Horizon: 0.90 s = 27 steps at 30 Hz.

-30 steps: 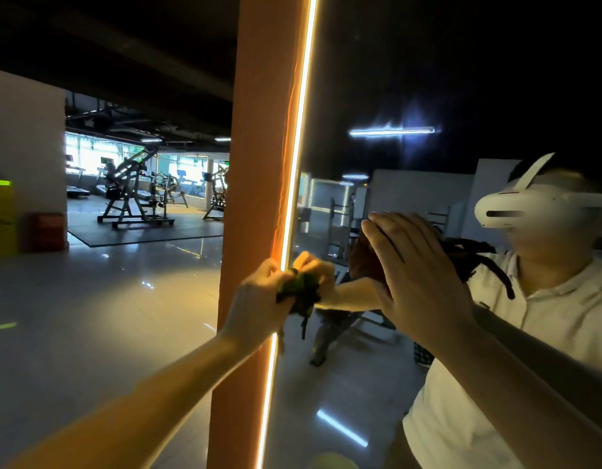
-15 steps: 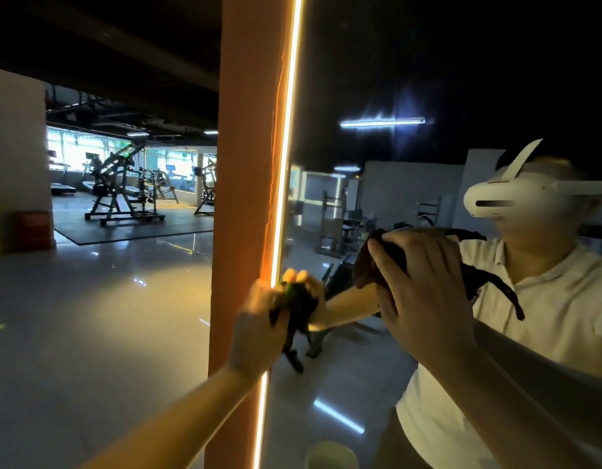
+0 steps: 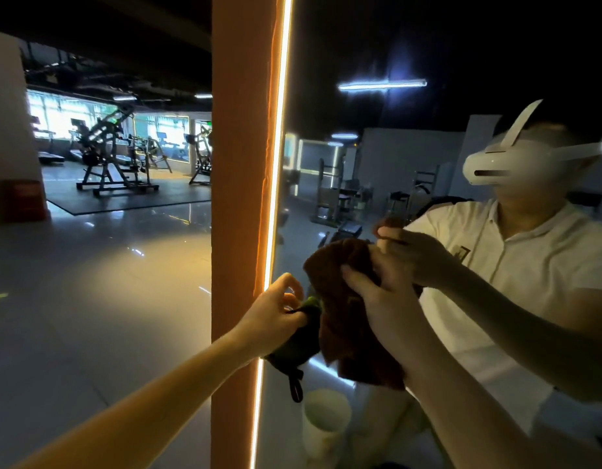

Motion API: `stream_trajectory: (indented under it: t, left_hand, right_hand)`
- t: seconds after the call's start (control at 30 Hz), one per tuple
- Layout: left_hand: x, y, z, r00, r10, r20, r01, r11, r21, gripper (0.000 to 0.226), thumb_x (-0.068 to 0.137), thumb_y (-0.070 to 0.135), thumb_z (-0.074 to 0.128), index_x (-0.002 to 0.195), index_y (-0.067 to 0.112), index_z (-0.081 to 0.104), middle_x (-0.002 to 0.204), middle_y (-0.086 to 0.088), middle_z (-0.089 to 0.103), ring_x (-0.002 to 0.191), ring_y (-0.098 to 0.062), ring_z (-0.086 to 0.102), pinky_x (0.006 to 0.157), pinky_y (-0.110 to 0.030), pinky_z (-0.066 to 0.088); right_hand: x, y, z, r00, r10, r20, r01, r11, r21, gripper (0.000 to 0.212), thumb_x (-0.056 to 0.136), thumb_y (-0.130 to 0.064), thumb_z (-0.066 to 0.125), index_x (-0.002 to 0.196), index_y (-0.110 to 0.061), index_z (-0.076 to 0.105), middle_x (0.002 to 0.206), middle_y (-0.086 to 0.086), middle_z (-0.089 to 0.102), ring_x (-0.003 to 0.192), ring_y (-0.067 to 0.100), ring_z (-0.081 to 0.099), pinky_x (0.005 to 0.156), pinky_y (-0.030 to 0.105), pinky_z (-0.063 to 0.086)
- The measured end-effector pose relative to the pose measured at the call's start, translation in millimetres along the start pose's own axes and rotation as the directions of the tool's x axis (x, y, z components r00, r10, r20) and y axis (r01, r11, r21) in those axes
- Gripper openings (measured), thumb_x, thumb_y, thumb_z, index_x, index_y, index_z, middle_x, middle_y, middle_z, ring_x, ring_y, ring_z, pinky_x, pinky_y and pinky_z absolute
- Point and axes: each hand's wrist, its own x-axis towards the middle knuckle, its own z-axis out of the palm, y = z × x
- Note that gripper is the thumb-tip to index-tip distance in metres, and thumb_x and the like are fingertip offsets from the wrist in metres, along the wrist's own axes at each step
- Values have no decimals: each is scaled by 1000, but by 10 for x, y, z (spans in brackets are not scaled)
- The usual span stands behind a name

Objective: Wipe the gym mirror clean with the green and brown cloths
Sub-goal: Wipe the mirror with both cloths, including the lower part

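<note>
A tall orange post (image 3: 240,198) stands in the middle — a bright light strip (image 3: 275,198) runs down its right edge. Far left, gym machines (image 3: 113,157) sit on a dark mat (image 3: 130,202), near a red box (image 3: 22,201).

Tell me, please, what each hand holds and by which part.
Left hand grips the green cloth at its top; right hand grips the brown cloth near its upper edge.

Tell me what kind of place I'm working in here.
Most likely a commercial gym: weight machines stand on a dark floor mat at left, and a tall wall mirror edged by a light strip reflects more equipment.
</note>
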Motion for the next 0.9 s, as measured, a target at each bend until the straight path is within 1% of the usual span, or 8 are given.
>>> stream_trajectory:
  t: [0.1, 0.2, 0.3, 0.43, 0.5, 0.67, 0.8, 0.9]
  left_hand:
    - [-12, 123, 301, 995, 4, 102, -4, 1000, 1, 32, 100, 12, 59, 107, 40, 72, 94, 10, 78, 103, -13, 74, 94, -39, 59]
    - [-213, 243, 537, 970, -48, 238, 82, 987, -135, 34, 102, -5, 50, 79, 17, 63, 57, 26, 65, 65, 11, 64, 76, -15, 52]
    - [-305, 147, 541, 971, -30, 239, 87, 968, -234, 40, 99, 5, 60, 64, 23, 71, 58, 14, 65, 64, -3, 66, 67, -13, 51]
    - [-268, 110, 442, 923, -132, 362, 291, 855, -429, 56, 97, 60, 49, 86, 13, 79, 92, -10, 73, 91, -26, 69, 103, -44, 52]
    - [-362, 173, 400, 917, -67, 394, 267, 836, -479, 75, 83, 83, 54, 92, 13, 80, 97, -11, 75, 101, -29, 69, 96, -34, 55]
    - [-416, 136, 454, 944, -48, 328, 192, 884, -425, 42, 83, 33, 74, 113, 6, 67, 101, -7, 78, 105, -32, 73, 87, -29, 58]
    - [-464, 48, 365, 968, -22, 251, 155, 838, -523, 43, 74, 25, 78, 109, 1, 68, 99, -13, 77, 102, -32, 74, 86, -31, 59]
    - [-452, 118, 319, 983, -13, 185, 129, 763, -634, 39, 69, 19, 75, 103, 1, 67, 91, -13, 74, 91, -27, 74, 80, -28, 61]
  right_hand:
    - [-76, 127, 79, 979, 203, -27, -196, 966, 172, 17, 97, -27, 65, 111, -17, 67, 95, -2, 73, 86, 7, 71, 86, 28, 52]
    - [-130, 291, 71, 965, 215, -147, -178, 957, 230, 20, 91, -31, 72, 107, -22, 66, 89, -9, 75, 87, 5, 72, 101, 37, 52]
    - [-216, 383, -29, 968, 171, -183, -140, 976, 168, 21, 94, -18, 73, 113, -16, 67, 98, 0, 77, 96, 18, 74, 100, 46, 56]
    - [-222, 442, -76, 968, 67, -241, -71, 997, -6, 23, 90, -20, 78, 109, -11, 68, 91, -2, 77, 88, 15, 75, 93, 45, 60]
    - [-207, 508, -40, 966, -3, -257, -25, 994, -106, 22, 89, -21, 79, 106, -13, 68, 89, -8, 76, 85, 7, 74, 88, 31, 61]
    - [-217, 519, 21, 990, -52, -133, 19, 971, -240, 11, 92, -25, 77, 98, -24, 68, 79, -24, 69, 80, -17, 64, 71, -4, 41]
    - [-298, 548, -205, 991, 76, -113, -72, 996, 44, 2, 98, -30, 68, 98, -29, 67, 87, -26, 73, 93, -7, 68, 83, 13, 51]
    - [-377, 706, -287, 942, 277, -190, -244, 953, 181, 7, 105, -26, 56, 104, -28, 63, 117, 3, 71, 107, 19, 69, 90, 41, 57]
